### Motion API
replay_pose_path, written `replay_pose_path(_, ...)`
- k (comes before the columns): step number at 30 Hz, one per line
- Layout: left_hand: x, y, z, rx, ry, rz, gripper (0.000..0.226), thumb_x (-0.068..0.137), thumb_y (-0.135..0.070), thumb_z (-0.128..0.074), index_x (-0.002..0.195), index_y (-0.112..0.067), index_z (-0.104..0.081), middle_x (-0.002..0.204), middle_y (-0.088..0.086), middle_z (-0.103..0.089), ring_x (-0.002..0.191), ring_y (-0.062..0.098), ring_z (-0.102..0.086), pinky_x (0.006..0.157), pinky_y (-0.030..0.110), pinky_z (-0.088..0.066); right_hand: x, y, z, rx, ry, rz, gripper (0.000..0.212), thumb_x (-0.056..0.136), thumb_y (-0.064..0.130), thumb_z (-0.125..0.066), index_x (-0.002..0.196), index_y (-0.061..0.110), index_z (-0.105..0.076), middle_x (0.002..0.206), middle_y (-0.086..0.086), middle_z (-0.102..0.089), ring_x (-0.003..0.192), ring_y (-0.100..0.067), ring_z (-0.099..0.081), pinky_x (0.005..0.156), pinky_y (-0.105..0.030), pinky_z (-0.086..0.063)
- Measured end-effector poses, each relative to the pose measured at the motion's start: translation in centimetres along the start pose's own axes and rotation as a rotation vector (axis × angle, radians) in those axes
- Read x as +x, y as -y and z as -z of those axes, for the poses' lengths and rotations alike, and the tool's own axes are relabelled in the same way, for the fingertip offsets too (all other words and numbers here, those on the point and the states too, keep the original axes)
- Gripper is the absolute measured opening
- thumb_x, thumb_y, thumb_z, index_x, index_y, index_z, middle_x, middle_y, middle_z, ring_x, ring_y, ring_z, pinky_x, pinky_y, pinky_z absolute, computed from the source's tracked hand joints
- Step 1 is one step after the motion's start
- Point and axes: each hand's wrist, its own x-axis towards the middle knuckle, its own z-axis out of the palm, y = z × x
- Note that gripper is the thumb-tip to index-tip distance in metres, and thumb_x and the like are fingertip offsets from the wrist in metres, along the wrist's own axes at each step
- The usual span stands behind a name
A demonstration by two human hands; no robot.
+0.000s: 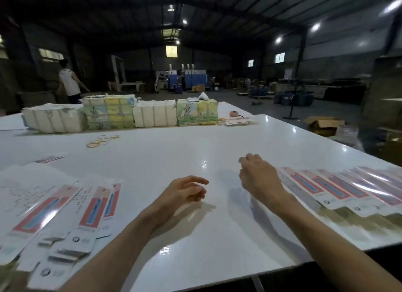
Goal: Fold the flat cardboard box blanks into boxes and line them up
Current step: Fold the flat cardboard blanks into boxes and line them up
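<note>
Both hands are hovering empty over the bench: left hand loosely curled, right hand relaxed, just beside the row of folded boxes running along the right. Near left, flat blanks are lying fanned, likely keeping feed and output apart.

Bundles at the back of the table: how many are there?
4, in a row on the table: left white bundle, left printed bundle, right white bundle, right printed bundle. Others may hide behind.

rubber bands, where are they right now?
Head view, left of centre on the white table: the rubber bands lie loose just in front of the far row of tied bundles.
</note>
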Motion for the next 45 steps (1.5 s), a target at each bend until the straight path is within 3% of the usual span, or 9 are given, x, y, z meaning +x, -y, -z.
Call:
replay_pose_path(5, -0.4, -0.3, -0.1, 0.043, -0.110, 0.017, 0.021, 0.103, -0.019, -0.062, 0.117, -0.022, -0.077, 0.092, 0.002, -0.068, 0.077, 0.017, -0.053, 0.071, 0.028, -0.044, 1.1, 7.5, -3.4, 0.197, 0.020, 0.125, 0.015, 0.103, 0.025, -0.044, 0.105, 0.018, -0.058, 0.085, -0.002, -0.070, 0.077, -0.030, -0.064, 0.064, -0.037, -0.047)
replay_pose_path(10, 0.1, -2.3, 2.3, 0.418, -0.242, 0.131, 0.017, 0.101, -0.025, -0.065, 0.118, -0.026, -0.070, 0.092, 0.000, -0.078, 0.068, 0.011, -0.069, 0.073, 0.028, -0.061, 1.0, 7.1, -6.2, 0.306, -0.008, 0.131, 0.020, 0.103, 0.025, -0.045, 0.113, 0.021, -0.061, 0.079, 0.001, -0.068, 0.072, -0.026, -0.064, 0.061, -0.035, -0.040)
replay_pose_path(15, -2.5, -5.0, 8.7, 1.042, -0.438, 0.392, 0.039, 0.099, -0.034, -0.071, 0.133, -0.019, -0.060, 0.131, 0.007, -0.067, 0.113, 0.025, -0.065, 0.094, 0.035, -0.053, 1.5, 6.8, -6.7, 0.426, 0.053, 0.073, 0.024, 0.100, 0.020, -0.045, 0.114, 0.024, -0.064, 0.081, 0.003, -0.069, 0.077, -0.025, -0.064, 0.069, -0.037, -0.046)
replay_pose_path(22, -7.7, -5.6, 13.4, 1.536, -0.660, 0.836, 0.100, 0.080, -0.062, -0.084, 0.150, -0.008, -0.037, 0.152, 0.019, -0.039, 0.142, 0.038, -0.038, 0.115, 0.048, -0.037, 1.8, 6.6, -6.6, 0.541, 0.077, 0.039, 0.022, 0.099, 0.020, -0.047, 0.107, 0.025, -0.067, 0.077, 0.006, -0.072, 0.078, -0.022, -0.067, 0.075, -0.036, -0.053)
replay_pose_path(25, -8.2, -5.5, 14.2, 1.528, -0.711, 0.841, 0.109, 0.070, -0.070, -0.086, 0.145, -0.006, -0.040, 0.147, 0.020, -0.044, 0.138, 0.037, -0.044, 0.113, 0.047, -0.041, 1.7, 6.5, -6.4, 0.568, 0.089, 0.029, 0.021, 0.099, 0.020, -0.048, 0.106, 0.026, -0.067, 0.078, 0.007, -0.072, 0.080, -0.022, -0.067, 0.075, -0.035, -0.052)
replay_pose_path(30, -7.8, -6.8, 14.5, 1.524, -0.691, 0.867, 0.082, 0.068, -0.069, -0.088, 0.121, -0.014, -0.057, 0.109, 0.007, -0.065, 0.103, 0.023, -0.063, 0.098, 0.039, -0.051, 1.5, 6.4, -6.1, 0.591, 0.103, 0.011, 0.020, 0.099, 0.020, -0.049, 0.103, 0.027, -0.067, 0.077, 0.008, -0.072, 0.079, -0.019, -0.069, 0.075, -0.034, -0.052)
replay_pose_path(34, -7.5, -7.2, 15.3, 1.353, -0.670, 0.845, 0.100, 0.072, -0.054, -0.092, 0.143, -0.014, -0.036, 0.119, 0.008, -0.070, 0.102, 0.024, -0.072, 0.095, 0.042, -0.060, 1.4, 6.4, -5.9, 0.606, 0.105, 0.018, 0.020, 0.100, 0.019, -0.049, 0.103, 0.027, -0.068, 0.076, 0.008, -0.071, 0.079, -0.018, -0.070, 0.076, -0.034, -0.053)
replay_pose_path(40, -7.3, -8.7, 16.6, 1.182, -0.593, 0.690, 0.048, 0.091, -0.041, -0.079, 0.129, -0.017, -0.060, 0.105, 0.003, -0.075, 0.078, 0.018, -0.077, 0.075, 0.037, -0.066, 1.5, 6.4, -5.9, 0.590, 0.114, 0.034, 0.022, 0.099, 0.018, -0.048, 0.103, 0.025, -0.069, 0.076, 0.007, -0.070, 0.075, -0.019, -0.067, 0.075, -0.036, -0.054)
replay_pose_path(45, -4.9, -10.0, 13.2, 0.453, -0.451, 0.354, 0.036, 0.101, -0.024, -0.070, 0.131, -0.008, -0.059, 0.095, 0.009, -0.081, 0.083, 0.029, -0.080, 0.065, 0.040, -0.066, 1.7, 6.6, -6.3, 0.640, 0.100, 0.039, 0.020, 0.100, 0.020, -0.049, 0.099, 0.030, -0.066, 0.068, 0.008, -0.068, 0.069, -0.013, -0.068, 0.069, -0.032, -0.050)
